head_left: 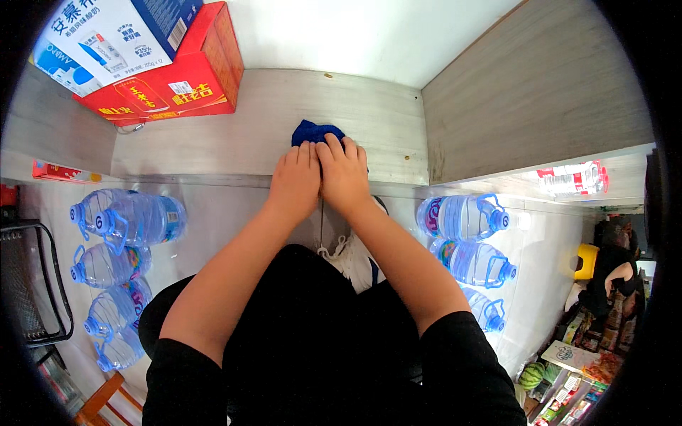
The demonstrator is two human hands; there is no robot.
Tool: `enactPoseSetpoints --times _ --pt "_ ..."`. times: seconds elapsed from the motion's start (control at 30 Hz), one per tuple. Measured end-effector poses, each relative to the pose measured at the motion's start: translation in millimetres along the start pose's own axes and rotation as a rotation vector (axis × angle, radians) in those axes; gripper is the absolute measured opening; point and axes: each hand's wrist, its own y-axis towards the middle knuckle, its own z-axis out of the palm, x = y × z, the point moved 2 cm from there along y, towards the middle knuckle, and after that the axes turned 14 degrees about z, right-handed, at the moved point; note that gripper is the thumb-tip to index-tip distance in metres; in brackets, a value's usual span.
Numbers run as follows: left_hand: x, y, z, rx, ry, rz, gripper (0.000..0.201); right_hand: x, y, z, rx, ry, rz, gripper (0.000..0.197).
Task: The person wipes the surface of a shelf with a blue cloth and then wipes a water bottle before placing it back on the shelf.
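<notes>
A dark blue cloth [312,132] lies bunched on a pale wood-grain shelf board [213,145], close to its front edge. Both my hands press down on it side by side. My left hand [298,174] has its fingers held together and bent over the near part of the cloth. Against it, my right hand [344,170] grips the cloth too, with its fingertips resting on the blue fabric. Much of the cloth is hidden beneath my hands.
At the shelf's left end, a white-and-blue carton [117,57] sits on a red box [202,78]. An upright panel [526,92] bounds the right. Large water bottles stand on the floor at left [145,216] and right [462,216]. My white shoe [357,263] is below the shelf edge.
</notes>
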Motion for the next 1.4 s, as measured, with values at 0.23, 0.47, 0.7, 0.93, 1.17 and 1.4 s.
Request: enactPoseSetpoints --times 0.23,0.47,0.7,0.93,1.17,1.4 --pt "-4 2 1 0.056 -0.044 -0.034 0.054 -2 1 -4 -0.010 -0.022 -0.014 0.030" --pt "-2 4 -7 0.080 -0.071 -0.018 0.056 -3 0 1 -0.035 -0.019 -0.012 0.033" --pt "-2 1 -6 0.055 -0.086 -0.005 0.058 0 -1 -3 -0.028 0.014 -0.008 0.033" --pt "-2 2 -8 0.051 -0.080 -0.004 0.053 -2 -2 0 -0.008 -0.009 0.001 0.034" --pt "0 2 -5 0.030 -0.045 0.019 0.049 -1 -3 2 0.029 -0.010 0.011 0.036" --pt "1 -2 0 -0.010 -0.014 0.005 0.050 -2 -3 1 0.004 0.030 -0.003 0.040"
